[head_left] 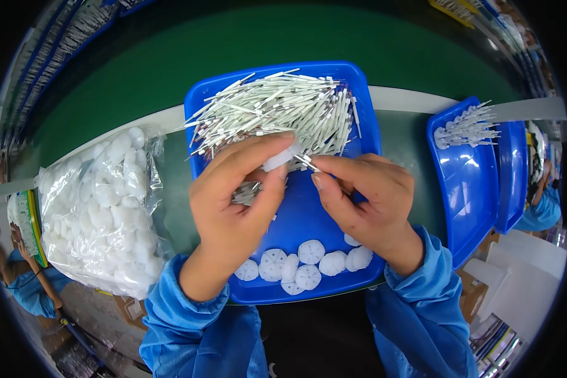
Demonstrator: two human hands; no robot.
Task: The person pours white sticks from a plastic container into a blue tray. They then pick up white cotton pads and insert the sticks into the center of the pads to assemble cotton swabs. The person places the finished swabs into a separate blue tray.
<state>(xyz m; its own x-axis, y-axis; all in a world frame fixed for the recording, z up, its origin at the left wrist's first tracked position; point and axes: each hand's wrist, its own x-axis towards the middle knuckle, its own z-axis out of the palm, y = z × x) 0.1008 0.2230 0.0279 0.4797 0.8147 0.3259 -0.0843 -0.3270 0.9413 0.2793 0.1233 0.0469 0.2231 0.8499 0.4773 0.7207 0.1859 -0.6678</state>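
Observation:
My left hand pinches a white disc on edge between thumb and fingers. Thin metal-tipped pale rods sit in the fingertips of my right hand, their ends meeting the disc; whether they are inside its holes cannot be seen. Both hands are over a blue tray. A large heap of similar rods fills its far part, and a few more show under my left palm. Several loose white discs with small holes lie along its near edge.
A clear plastic bag of white discs lies to the left. On the right, another blue tray holds discs with rods standing in them. A green surface stretches beyond. Blue-sleeved people work at far left and far right.

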